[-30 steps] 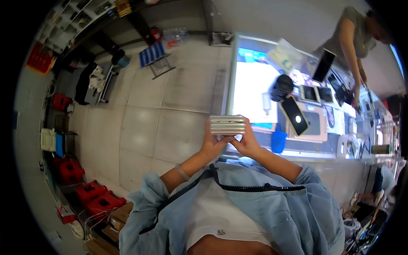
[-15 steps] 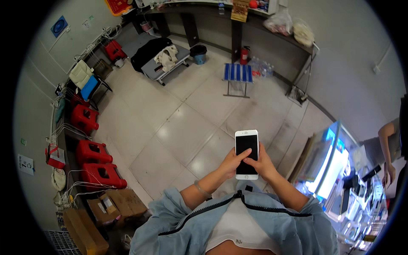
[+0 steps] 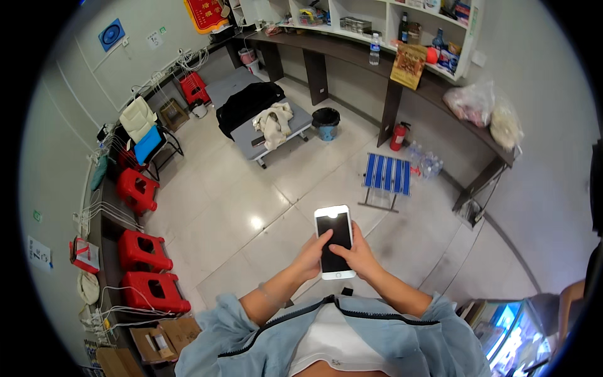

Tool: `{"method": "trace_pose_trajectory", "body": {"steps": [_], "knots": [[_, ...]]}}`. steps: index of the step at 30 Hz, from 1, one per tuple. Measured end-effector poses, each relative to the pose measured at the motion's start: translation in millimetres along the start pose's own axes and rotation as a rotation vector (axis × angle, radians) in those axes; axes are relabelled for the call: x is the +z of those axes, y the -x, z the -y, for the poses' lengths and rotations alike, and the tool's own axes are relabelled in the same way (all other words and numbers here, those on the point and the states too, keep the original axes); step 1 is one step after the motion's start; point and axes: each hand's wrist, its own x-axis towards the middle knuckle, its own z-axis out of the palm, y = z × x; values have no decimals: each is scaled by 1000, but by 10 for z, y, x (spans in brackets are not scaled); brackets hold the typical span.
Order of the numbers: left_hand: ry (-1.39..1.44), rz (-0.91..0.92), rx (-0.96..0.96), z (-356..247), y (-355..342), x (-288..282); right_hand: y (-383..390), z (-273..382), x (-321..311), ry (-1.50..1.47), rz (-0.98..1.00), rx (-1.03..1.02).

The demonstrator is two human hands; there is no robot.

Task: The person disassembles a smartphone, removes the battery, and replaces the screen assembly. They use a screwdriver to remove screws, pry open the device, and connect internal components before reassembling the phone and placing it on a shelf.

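A white smartphone point(image 3: 335, 257) with a dark screen and a round button at its lower end is held upright in front of my body. My left hand point(image 3: 310, 254) grips its left edge, the thumb lying over the screen. From the other side my right hand point(image 3: 362, 252) wraps the right edge, and its thumb also rests on the glass, a little lower. The fingers behind the phone are hidden. A bright reflection shows near the top of the screen. Light blue sleeves cover my upper forearms.
Red plastic stools point(image 3: 146, 250) line the left wall beside white cables. Ahead stand a grey folding bed point(image 3: 242, 134), a bin point(image 3: 326, 131), a blue striped folding stool point(image 3: 387, 174) and a fire extinguisher point(image 3: 399, 136). At lower right are a lit display case point(image 3: 509, 333) and another person's arm point(image 3: 568, 308).
My view has tilted up and turned right, so the shelves at the back show more. The phone sits further left in the picture, still in both hands with both thumbs on the screen.
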Motion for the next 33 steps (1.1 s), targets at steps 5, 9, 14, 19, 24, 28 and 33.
{"method": "trace_pose_trajectory", "body": {"steps": [5,9,14,19,24,28,33], "knots": [[28,-29,132,-872,-798,-267,-1344,268,104,-144,49,54],[23,-17,97,-1552,-1674,-656,-2440,335,131,-119,-1,39],[-19,113,-20,-2512,-2771,-844,-3652,523,25,-92,-116,24],[-27,323,-113,-3297,-3846,-717,-4539,987,-305,-137,-289,11],[-106,349,-214,-3770,-5077,-497,-5466,1046,-910,-277,-376,17],[-154,305,-134,-4186,-5988,-330,-6277,1187,-1408,-248,-302,28],[-116,223,-36,-4947,-7101,-42,-7250,1633,-1929,-285,-112,195]]}}
